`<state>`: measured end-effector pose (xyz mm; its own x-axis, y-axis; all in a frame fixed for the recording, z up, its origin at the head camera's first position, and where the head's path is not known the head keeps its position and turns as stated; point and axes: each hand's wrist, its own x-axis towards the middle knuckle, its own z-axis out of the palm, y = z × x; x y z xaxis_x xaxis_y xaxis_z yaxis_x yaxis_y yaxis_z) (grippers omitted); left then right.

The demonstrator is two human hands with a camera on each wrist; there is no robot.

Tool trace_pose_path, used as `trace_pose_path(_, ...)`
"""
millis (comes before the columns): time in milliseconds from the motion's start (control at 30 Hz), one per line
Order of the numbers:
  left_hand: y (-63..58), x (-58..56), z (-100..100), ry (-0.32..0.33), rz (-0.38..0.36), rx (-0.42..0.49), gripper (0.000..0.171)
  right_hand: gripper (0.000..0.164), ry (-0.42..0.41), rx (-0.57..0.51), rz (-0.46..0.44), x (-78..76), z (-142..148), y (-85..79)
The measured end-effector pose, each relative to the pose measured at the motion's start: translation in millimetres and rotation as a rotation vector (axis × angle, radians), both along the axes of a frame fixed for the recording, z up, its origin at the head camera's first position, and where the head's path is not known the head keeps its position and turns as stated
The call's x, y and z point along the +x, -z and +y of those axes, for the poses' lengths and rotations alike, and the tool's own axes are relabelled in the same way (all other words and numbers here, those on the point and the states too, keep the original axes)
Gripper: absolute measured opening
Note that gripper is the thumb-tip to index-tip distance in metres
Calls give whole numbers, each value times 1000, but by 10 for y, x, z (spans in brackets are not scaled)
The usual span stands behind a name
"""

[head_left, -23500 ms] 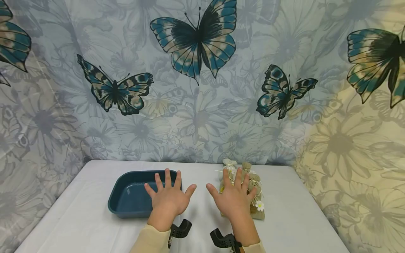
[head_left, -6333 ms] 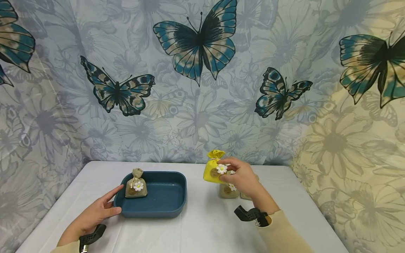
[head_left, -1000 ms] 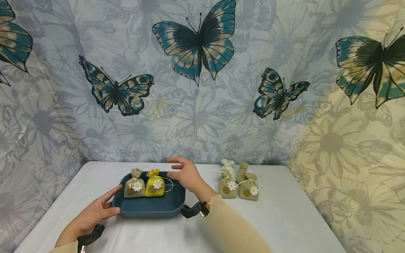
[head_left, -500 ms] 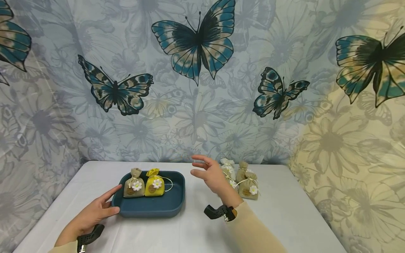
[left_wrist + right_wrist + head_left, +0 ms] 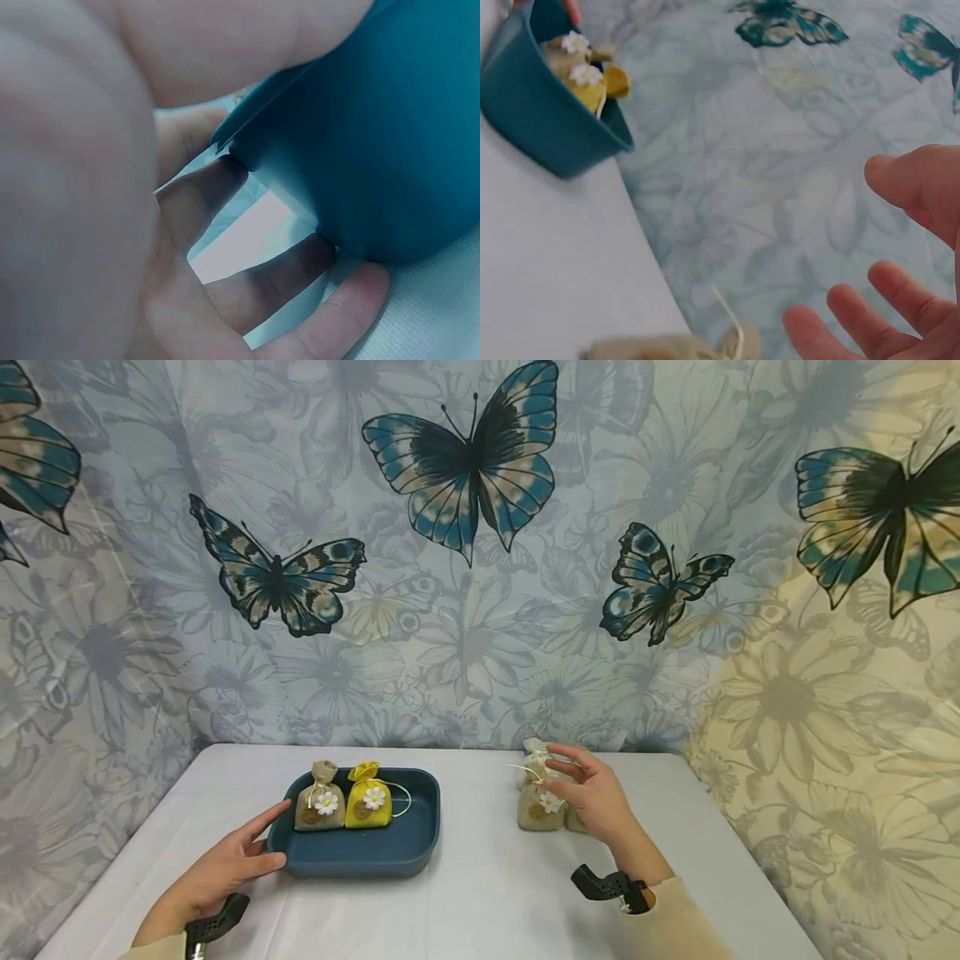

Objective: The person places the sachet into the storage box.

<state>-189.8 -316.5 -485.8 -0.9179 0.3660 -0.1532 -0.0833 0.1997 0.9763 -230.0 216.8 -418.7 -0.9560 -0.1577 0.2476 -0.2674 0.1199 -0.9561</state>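
I have the left hand (image 5: 217,870) low at the left end of the blue tray (image 5: 360,863), forefinger extended, thumb forward; that grip touches the wall, uncurled. Inside the tray, a beige pouch (image 5: 319,814) and a yellow pouch (image 5: 367,814) sit side by side. My right hand (image 5: 596,792) points leftward beside the tan pouches (image 5: 536,815) on the tabletop (image 5: 480,893), fingers parted, grip holding nothing.

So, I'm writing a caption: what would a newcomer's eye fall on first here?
Probably the large blue-and-black butterfly, top centre on the floral backdrop. Then the bright yellow pouch, beside a beige one in the dark blue tray, left of centre on the white table. The right hand, near more pouches farther right, may come next.
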Motion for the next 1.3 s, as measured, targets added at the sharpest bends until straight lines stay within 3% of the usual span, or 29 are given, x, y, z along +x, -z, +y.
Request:
trace_pose_path(333, 12, 2, -15, -1, 11, -1, 82, 58, 119, 111, 0, 197, 571, 86)
trace_pose_path(567, 11, -6, -13, -1, 11, -4, 82, 60, 164, 71, -39, 260, 826, 237)
trace_pose_path(867, 45, -12, -25, -3, 11, -6, 82, 63, 195, 50, -118, 250, 959, 436)
trace_pose_path(1300, 63, -7, -29, -8, 11, -17, 82, 69, 166, -34, -228, 164, 996, 687)
